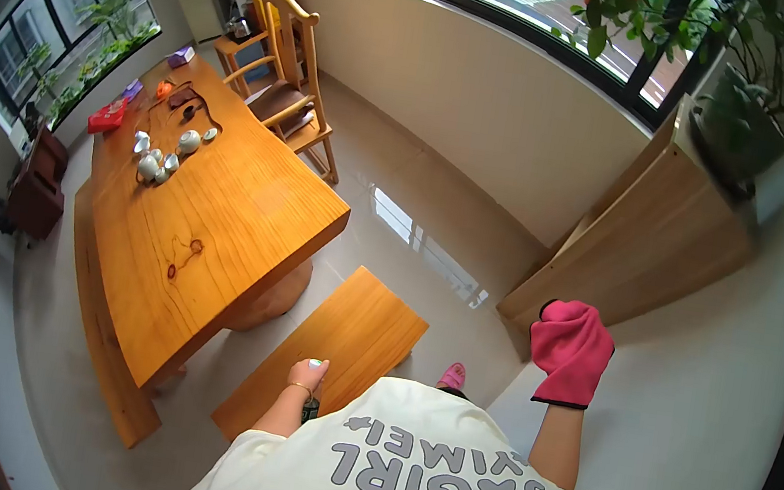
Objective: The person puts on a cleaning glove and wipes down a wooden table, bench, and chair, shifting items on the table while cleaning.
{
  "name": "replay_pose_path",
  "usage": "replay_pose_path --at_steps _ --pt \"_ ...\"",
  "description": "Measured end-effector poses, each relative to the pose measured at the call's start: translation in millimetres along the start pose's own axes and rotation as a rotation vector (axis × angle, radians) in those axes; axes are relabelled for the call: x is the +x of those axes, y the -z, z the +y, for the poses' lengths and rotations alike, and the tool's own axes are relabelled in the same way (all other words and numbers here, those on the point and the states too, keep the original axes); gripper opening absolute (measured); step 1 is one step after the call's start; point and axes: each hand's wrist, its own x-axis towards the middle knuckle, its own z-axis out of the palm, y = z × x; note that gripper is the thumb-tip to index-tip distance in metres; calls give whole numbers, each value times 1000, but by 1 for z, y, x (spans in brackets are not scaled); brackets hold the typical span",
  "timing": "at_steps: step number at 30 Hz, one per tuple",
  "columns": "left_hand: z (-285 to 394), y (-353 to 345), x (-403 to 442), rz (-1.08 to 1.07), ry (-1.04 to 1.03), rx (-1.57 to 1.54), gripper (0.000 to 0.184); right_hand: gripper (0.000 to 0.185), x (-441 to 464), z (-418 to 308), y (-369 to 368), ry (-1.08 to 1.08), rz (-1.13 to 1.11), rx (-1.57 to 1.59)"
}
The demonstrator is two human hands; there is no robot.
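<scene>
My left hand [307, 373] is bare, with a bracelet and a dark band at the wrist. It is closed above the near part of a wooden bench [356, 325]; its curled fingers hide whatever is in them, and a pale spot shows at the thumb. My right hand [573, 343] wears a pink glove [576, 361] with a black-edged cuff. That hand is raised beside the pale wall and looks closed. A dark edge shows at its far side, and I cannot make out what it holds, if anything.
A long wooden table [246, 215] on the left bears a metal tea set [153, 163] and a red packet [107, 117]. Behind it stands a wooden armchair [285, 80]. A wooden cabinet [633, 244] with a potted plant [745, 124] is ahead on the right. Tiled floor [421, 184] lies between.
</scene>
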Motion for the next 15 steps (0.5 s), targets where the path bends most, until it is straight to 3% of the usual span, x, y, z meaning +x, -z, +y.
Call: replay_pose_path --at_steps 2,4,6,10,15 --pt "52 -7 -3 70 60 -128 44 25 60 -21 -2 179 -53 -110" --pt "54 -47 44 179 24 -75 42 25 105 -48 -4 347 -126 -227" --pt "116 -34 32 132 123 -148 53 25 138 -59 -16 451 -192 -276" --pt "177 -38 31 158 130 -182 52 22 198 -78 -48 688 -276 -395" --pt "217 -18 15 282 126 -35 48 20 229 -103 -92 681 -517 -538"
